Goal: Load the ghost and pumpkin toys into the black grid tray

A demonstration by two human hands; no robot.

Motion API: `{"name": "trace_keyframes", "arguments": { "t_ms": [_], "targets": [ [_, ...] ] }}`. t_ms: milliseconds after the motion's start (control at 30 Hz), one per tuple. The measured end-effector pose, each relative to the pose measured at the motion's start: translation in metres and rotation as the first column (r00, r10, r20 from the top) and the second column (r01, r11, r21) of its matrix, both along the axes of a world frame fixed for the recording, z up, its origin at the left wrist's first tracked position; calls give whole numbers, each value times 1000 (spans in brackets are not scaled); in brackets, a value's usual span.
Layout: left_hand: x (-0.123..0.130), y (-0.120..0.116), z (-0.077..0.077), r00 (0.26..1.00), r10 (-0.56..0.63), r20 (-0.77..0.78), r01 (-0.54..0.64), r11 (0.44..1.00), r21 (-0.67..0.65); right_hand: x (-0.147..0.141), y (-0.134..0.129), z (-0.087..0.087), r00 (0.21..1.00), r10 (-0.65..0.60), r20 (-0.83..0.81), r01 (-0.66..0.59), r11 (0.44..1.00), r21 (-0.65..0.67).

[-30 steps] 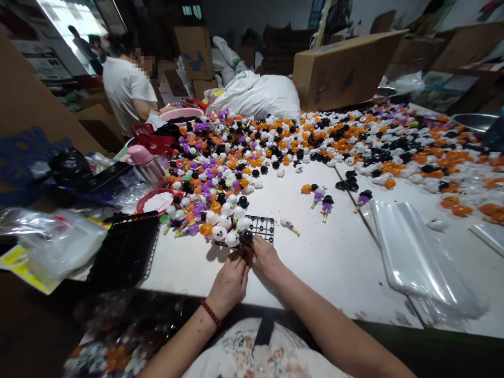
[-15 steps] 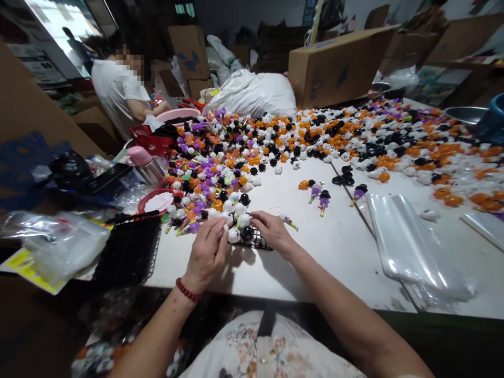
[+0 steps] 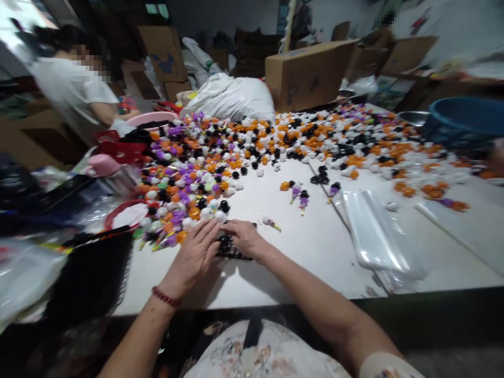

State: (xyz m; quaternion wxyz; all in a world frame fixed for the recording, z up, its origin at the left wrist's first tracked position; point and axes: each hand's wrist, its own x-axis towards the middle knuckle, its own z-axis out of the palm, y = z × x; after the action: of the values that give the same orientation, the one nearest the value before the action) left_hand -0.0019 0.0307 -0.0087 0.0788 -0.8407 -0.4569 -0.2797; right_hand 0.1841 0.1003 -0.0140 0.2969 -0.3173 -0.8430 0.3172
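Observation:
A small black grid tray (image 3: 232, 254) lies on the white table (image 3: 299, 252) near its front edge, holding small round toy heads; most of it is hidden by my hands. My left hand (image 3: 192, 257) lies flat over the tray's left part, fingers spread on the white and black heads. My right hand (image 3: 246, 239) rests on the tray's right side, fingers curled over it. Whether either hand grips a piece cannot be told. A big heap of orange, purple, black and white toy pieces (image 3: 205, 168) lies just beyond the tray.
A black mesh basket (image 3: 92, 278) stands at the left front. Clear plastic bags (image 3: 374, 231) lie to the right. More toy pieces (image 3: 374, 147), a cardboard box (image 3: 311, 73), a blue tub (image 3: 464, 121) and a white sack (image 3: 232, 97) are behind. A person in white (image 3: 71, 89) sits far left.
The camera has swung right and blurred. My left hand moved forward from the table edge onto the tray and flattened over the heads. My right hand settled on the tray's right side.

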Motion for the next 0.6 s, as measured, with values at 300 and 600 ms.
{"name": "trace_keyframes", "arguments": {
  "t_ms": [300,600],
  "targets": [
    [-11,21,-9,996,23,-84,-10,989,150,126,54,-17,675,-737,34,734,667,-128],
    [0,27,9,994,10,-111,10,985,174,207,87,-47,385,-820,423,875,470,116]
  ]
}}
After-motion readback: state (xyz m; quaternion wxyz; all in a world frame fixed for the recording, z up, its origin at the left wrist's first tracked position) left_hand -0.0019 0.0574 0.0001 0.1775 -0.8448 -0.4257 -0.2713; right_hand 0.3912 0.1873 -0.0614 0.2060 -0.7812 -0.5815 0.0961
